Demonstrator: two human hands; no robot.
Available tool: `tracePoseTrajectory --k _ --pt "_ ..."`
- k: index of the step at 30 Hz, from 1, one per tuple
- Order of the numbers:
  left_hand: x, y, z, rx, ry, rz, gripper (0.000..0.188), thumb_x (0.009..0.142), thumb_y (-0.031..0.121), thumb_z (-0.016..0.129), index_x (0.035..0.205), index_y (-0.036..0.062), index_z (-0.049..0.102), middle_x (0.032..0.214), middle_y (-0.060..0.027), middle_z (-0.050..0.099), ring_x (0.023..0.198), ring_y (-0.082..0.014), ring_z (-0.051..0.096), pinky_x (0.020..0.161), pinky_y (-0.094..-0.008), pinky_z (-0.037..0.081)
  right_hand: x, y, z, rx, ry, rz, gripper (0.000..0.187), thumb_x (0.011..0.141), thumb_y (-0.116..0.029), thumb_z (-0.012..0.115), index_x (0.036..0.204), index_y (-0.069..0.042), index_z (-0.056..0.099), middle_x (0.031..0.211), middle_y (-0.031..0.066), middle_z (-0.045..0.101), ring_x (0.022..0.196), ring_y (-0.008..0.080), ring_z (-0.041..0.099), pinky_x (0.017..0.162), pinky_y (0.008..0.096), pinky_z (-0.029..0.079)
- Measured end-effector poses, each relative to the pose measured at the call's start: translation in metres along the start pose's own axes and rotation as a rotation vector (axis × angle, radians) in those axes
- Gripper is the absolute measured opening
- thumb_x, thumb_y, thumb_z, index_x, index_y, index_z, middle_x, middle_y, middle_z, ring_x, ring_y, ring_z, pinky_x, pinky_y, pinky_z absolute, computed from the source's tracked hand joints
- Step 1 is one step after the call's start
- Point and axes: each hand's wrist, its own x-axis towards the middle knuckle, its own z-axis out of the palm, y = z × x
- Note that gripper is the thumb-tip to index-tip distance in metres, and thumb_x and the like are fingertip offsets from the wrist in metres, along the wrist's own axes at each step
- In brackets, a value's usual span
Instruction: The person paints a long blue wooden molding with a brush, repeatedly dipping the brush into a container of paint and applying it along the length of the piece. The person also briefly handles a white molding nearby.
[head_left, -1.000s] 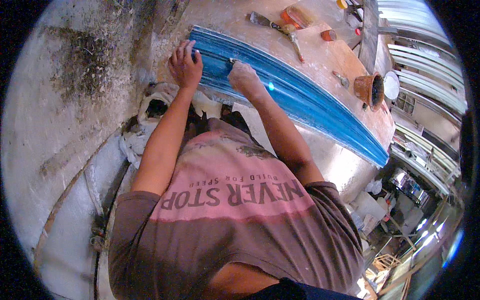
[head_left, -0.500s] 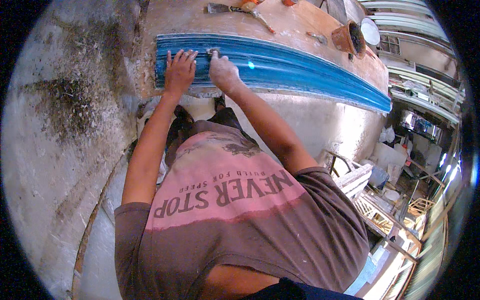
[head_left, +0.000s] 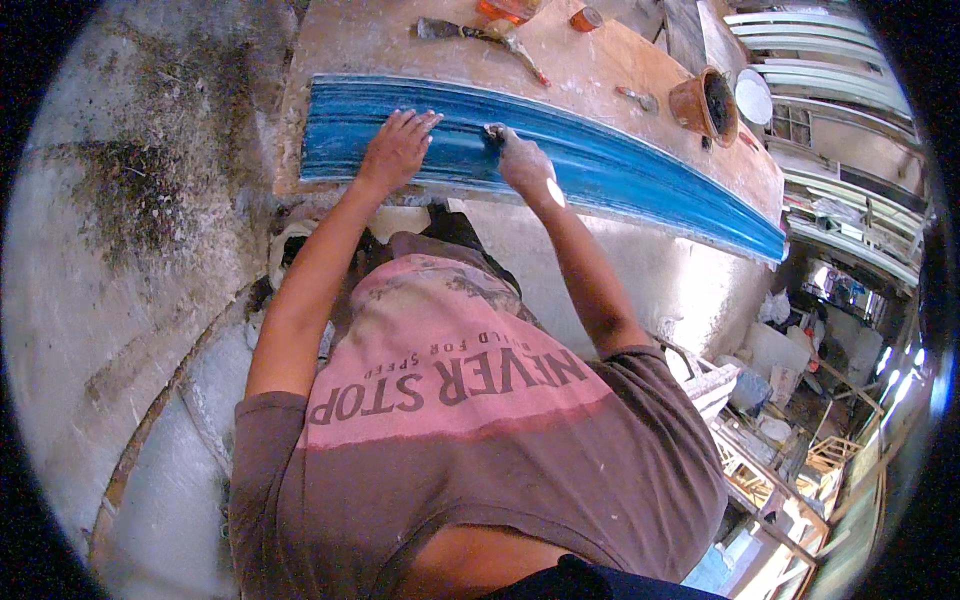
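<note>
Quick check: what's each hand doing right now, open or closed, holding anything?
Left hand: open, empty, apparently resting on the blue ribbed panel.
Right hand: closed on a small dark-and-pale object, kind unclear.

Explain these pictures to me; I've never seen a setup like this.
There is no machine here. The pictures come from the left one of two wide fisheye cameras worn on a person's head, looking down, so straight edges bend and the corners go dark. Each grip is simply the person's own bare hand. On a wooden bench lies a long blue ridged panel. The left hand rests on it, holding nothing visible. The right hand pinches a small dark object against it, too unclear to name. Beyond the panel are a scraper and a brown pot.
</note>
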Motion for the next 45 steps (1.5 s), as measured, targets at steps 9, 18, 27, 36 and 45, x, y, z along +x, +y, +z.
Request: tracePoseTrajectory --k 9,18,27,36,45 --pt "-0.029 -0.034 -0.03 -0.006 0.104 -0.332 0.044 0.097 0.025 0.054 0.138 0.0096 0.048 0.129 -0.0159 0.058 0.122 -0.0354 0.052 0.111 -0.0461 0.034 0.043 0.052 -0.059 -0.173 -0.34 -0.491 0.046 0.087 -0.015 0.056 0.131 -0.027 0.053 0.114 0.0154 0.067 0.099 0.0389 0.064 0.081 0.0494 0.051" --pt "-0.069 -0.037 -0.008 0.332 0.403 -0.667 0.057 0.094 0.03 0.059 0.142 0.0043 0.041 0.148 -0.0174 0.038 0.138 -0.0407 0.029 0.116 -0.0508 0.022 0.094 0.08 -0.064 -0.203 -0.374 -0.835 0.054 0.085 -0.014 0.057 0.135 -0.033 0.054 0.116 0.011 0.068 0.099 0.0353 0.065 0.084 0.0464 0.052" --pt "-0.043 0.025 0.007 0.564 0.188 -0.707 0.048 0.097 0.036 0.051 0.141 0.0167 0.046 0.15 -0.009 0.039 0.142 -0.0402 0.025 0.116 -0.0607 0.014 0.116 0.098 -0.062 -0.212 -0.471 -0.855 0.055 0.082 -0.014 0.059 0.133 -0.032 0.056 0.118 0.0121 0.067 0.103 0.0355 0.065 0.087 0.0462 0.052" --pt "-0.004 0.077 0.012 0.406 0.031 -0.582 0.037 0.097 0.034 0.051 0.129 0.0163 0.059 0.136 -0.0064 0.055 0.136 -0.029 0.04 0.117 -0.0591 0.015 0.117 0.053 -0.049 0.051 -0.361 -1.027 0.054 0.082 -0.009 0.056 0.132 -0.028 0.058 0.115 0.0146 0.067 0.097 0.0383 0.064 0.084 0.0467 0.051" --pt "-0.014 0.055 -0.002 0.458 0.135 -0.647 0.032 0.097 0.034 0.053 0.125 0.0231 0.062 0.134 -0.0006 0.057 0.134 -0.0291 0.042 0.114 -0.064 0.016 0.106 0.049 -0.075 0.004 -0.441 -0.956 0.055 0.08 -0.007 0.059 0.131 -0.029 0.059 0.113 0.0138 0.068 0.098 0.0389 0.064 0.086 0.0472 0.051"
